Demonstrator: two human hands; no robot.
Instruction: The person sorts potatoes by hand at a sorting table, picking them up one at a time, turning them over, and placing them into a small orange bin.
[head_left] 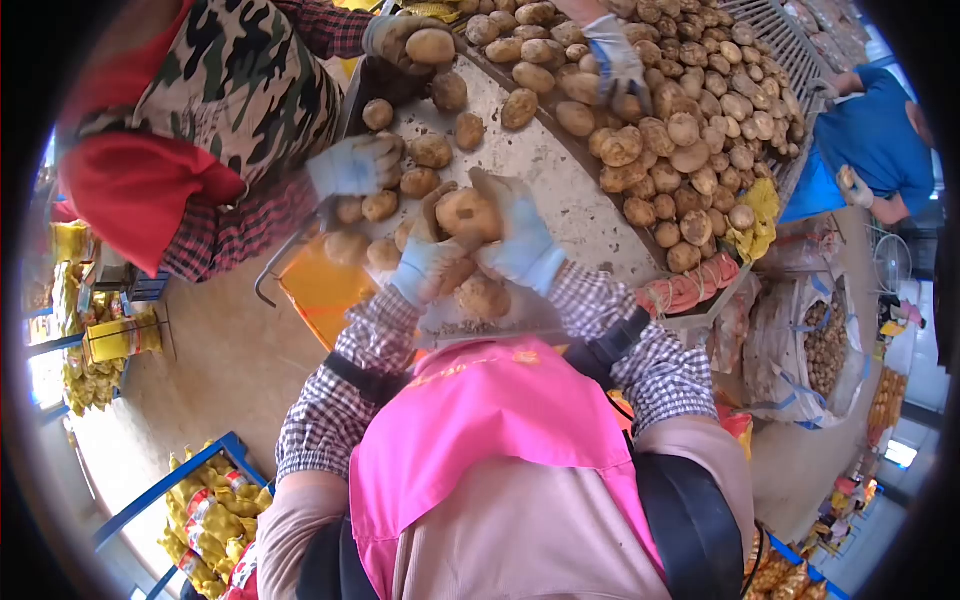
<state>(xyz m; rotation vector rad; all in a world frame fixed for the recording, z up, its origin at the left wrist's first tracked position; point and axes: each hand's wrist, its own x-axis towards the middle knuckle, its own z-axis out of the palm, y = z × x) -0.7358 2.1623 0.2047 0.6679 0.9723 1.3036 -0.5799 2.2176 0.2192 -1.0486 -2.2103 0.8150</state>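
Note:
Between my two gloved hands, above the near end of the metal sorting table (590, 195), is a large potato (467, 214). My left hand (428, 262) has its fingers closed round the potato's left side. My right hand (520, 235) grips it from the right, thumb side towards me. Just below my hands lies another potato (482, 297), with one more partly hidden beside my left palm. Several loose potatoes (381, 206) sit to the left of my hands.
A large potato heap (700, 120) fills the table's far right. At left, a co-worker's gloved hand holds a potato (430, 46); their other glove (355, 165) is near mine. Another person's glove (615, 65) touches the heap. An orange crate (325, 290) stands below the table's left edge.

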